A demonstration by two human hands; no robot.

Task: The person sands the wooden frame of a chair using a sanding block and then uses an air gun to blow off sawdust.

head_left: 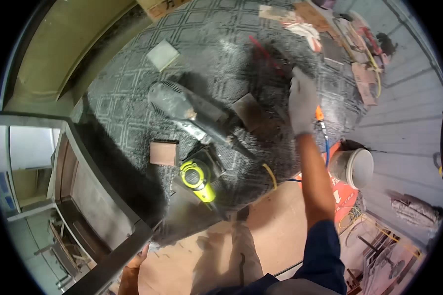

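The right hand (302, 101) in a grey work glove reaches, seemingly open and empty, toward the red-handled tool (262, 49) on the dusty patterned floor (133, 98), and could trip on the blue hose (326, 142); left hand (138, 259) grips the dark frame edge (108, 196)

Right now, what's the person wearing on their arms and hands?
The right hand wears a light grey work glove, dusty, that ends at the wrist. The forearm below it is bare, and a dark navy sleeve is pushed up to about the elbow. The left hand shows only at the lower edge, partly hidden behind a dark frame, apparently ungloved; no left sleeve is visible.
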